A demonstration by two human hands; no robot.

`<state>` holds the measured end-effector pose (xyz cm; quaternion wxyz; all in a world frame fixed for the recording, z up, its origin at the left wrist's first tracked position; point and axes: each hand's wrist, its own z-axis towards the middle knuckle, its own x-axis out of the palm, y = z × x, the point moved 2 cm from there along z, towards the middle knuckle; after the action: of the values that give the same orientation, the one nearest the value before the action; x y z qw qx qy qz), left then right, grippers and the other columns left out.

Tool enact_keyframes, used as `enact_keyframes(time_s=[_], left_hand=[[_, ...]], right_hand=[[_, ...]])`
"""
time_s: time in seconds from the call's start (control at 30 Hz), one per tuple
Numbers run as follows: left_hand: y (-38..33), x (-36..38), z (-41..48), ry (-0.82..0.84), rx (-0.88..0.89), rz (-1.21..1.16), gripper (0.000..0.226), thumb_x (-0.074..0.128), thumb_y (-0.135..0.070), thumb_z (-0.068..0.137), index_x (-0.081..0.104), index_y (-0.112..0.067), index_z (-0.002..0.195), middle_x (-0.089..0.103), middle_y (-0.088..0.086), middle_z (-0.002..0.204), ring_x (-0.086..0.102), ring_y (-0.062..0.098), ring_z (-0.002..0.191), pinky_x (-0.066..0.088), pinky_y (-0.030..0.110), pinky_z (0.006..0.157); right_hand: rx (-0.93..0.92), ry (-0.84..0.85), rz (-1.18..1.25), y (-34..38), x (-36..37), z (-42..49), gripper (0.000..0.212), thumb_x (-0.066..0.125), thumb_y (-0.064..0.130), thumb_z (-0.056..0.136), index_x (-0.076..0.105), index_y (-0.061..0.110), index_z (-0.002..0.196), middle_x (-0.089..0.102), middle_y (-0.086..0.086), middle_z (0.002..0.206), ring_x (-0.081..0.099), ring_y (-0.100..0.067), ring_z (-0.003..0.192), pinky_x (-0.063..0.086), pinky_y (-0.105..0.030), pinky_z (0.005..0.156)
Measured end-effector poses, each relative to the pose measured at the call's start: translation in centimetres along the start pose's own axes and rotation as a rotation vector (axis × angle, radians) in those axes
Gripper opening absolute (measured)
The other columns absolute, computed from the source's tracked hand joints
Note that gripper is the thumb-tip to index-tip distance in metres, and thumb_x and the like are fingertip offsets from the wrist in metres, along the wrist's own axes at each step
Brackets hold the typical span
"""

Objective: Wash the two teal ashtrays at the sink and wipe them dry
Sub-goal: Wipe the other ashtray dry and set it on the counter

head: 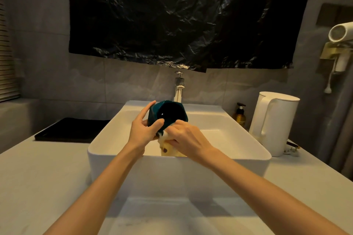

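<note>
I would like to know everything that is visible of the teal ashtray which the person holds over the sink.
The teal ashtray is dark and glossy, seemingly glazed ceramic, with angular faceted walls. It is tilted on its side, its dark hollow facing the camera, and is held above the white sink, in front of the faucet. The left hand grips its left rim, thumb in front. The right hand presses a pale yellow spotted cloth against its lower edge.

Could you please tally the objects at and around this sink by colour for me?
White: 3, sink, kettle, hair dryer
Black: 2, plastic sheet, tray
Teal: 1, ashtray
Yellow: 1, cloth
Amber: 1, pump bottle
Chrome: 1, faucet
Total: 9
</note>
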<state>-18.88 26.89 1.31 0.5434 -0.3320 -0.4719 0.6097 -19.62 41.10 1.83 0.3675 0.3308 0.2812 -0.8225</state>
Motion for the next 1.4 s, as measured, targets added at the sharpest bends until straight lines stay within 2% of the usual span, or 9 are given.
enact_keyframes(time_s=[0.1,0.17,0.27,0.47,0.67,0.9,1.03,1.2,1.4], left_hand=[[0.0,-0.3,-0.1,-0.009,-0.006,-0.002,0.058,0.063,-0.003,0.086,0.048,-0.033,0.134,0.060,-0.003,0.106,0.061,0.025,0.096,0.059,0.037,0.064],[0.0,0.0,-0.2,-0.024,-0.028,-0.015,0.056,0.062,-0.002,0.087,0.049,-0.031,0.133,0.056,0.000,0.113,0.058,0.027,0.100,0.058,0.041,0.066],[0.1,0.0,0.0,-0.063,-0.029,-0.004,0.054,0.063,-0.005,0.087,0.051,-0.030,0.133,0.055,0.003,0.121,0.057,0.029,0.105,0.058,0.044,0.070],[0.1,-0.7,0.0,-0.087,-0.030,-0.010,0.053,0.062,-0.004,0.086,0.053,-0.034,0.129,0.064,0.007,0.111,0.064,0.027,0.097,0.060,0.038,0.062],[0.1,0.1,-0.1,-0.047,-0.056,0.020,0.055,0.063,-0.003,0.086,0.050,-0.028,0.133,0.054,0.001,0.116,0.056,0.028,0.102,0.057,0.041,0.064],[0.0,-0.3,-0.1,-0.061,-0.047,0.065,0.053,0.061,-0.007,0.086,0.051,-0.033,0.132,0.064,0.008,0.112,0.062,0.025,0.097,0.058,0.031,0.056],[0.2,-0.2,0.2,-0.041,-0.092,0.026,0.054,0.063,-0.006,0.087,0.050,-0.028,0.134,0.058,0.005,0.118,0.058,0.031,0.102,0.058,0.042,0.063],[0.2,0.4,0.2,-0.009,-0.080,0.075,0.051,0.063,-0.016,0.089,0.047,-0.029,0.135,0.052,-0.002,0.116,0.054,0.023,0.098,0.058,0.033,0.062],[-0.1,0.6,0.1,0.017,-0.006,0.122,0.052,0.067,-0.026,0.085,0.042,-0.038,0.129,0.049,-0.004,0.119,0.053,0.022,0.108,0.057,0.024,0.068]], right_hand=[[-0.137,0.086,-0.083,-1.1,-0.8,-0.7,0.027,0.088,0.011,0.062,0.071,0.008,0.082,0.073,-0.008,0.082,0.068,-0.021,0.072,0.057,-0.028,0.065],[-0.187,0.164,-0.226,-2.7,-1.7,-0.8,0.033,0.090,0.013,0.059,0.073,0.011,0.087,0.074,-0.005,0.087,0.070,-0.021,0.084,0.046,-0.028,0.093],[-0.158,0.230,-0.351,-2.7,-1.7,-0.3,0.032,0.086,0.017,0.066,0.073,0.011,0.094,0.074,-0.006,0.093,0.069,-0.022,0.091,0.038,-0.035,0.104],[0.209,0.222,0.195,1.1,-0.5,1.0,0.013,0.062,0.014,0.089,0.065,0.009,0.101,0.068,-0.008,0.097,0.061,-0.022,0.085,0.049,-0.029,0.073],[-0.134,0.432,-0.300,-2.2,-2.6,-0.4,0.035,0.066,0.019,0.088,0.063,0.012,0.122,0.065,-0.006,0.121,0.056,-0.022,0.117,0.044,-0.032,0.103],[0.144,0.208,0.123,0.8,-0.6,0.9,0.018,0.065,0.024,0.088,0.066,0.006,0.092,0.069,-0.010,0.089,0.062,-0.024,0.076,0.053,-0.035,0.068],[-0.084,0.360,-0.106,-1.6,-1.9,0.0,0.023,0.068,0.020,0.086,0.066,0.010,0.107,0.068,-0.009,0.108,0.062,-0.024,0.099,0.054,-0.035,0.084],[-0.234,0.456,-0.350,-3.2,-2.4,-0.3,0.038,0.064,0.019,0.089,0.058,0.011,0.126,0.063,-0.007,0.125,0.055,-0.023,0.119,0.042,-0.031,0.104],[-0.026,0.071,-0.071,-1.0,-0.8,0.2,0.016,0.078,0.008,0.072,0.067,0.003,0.081,0.069,-0.013,0.075,0.065,-0.024,0.063,0.051,-0.027,0.052]])
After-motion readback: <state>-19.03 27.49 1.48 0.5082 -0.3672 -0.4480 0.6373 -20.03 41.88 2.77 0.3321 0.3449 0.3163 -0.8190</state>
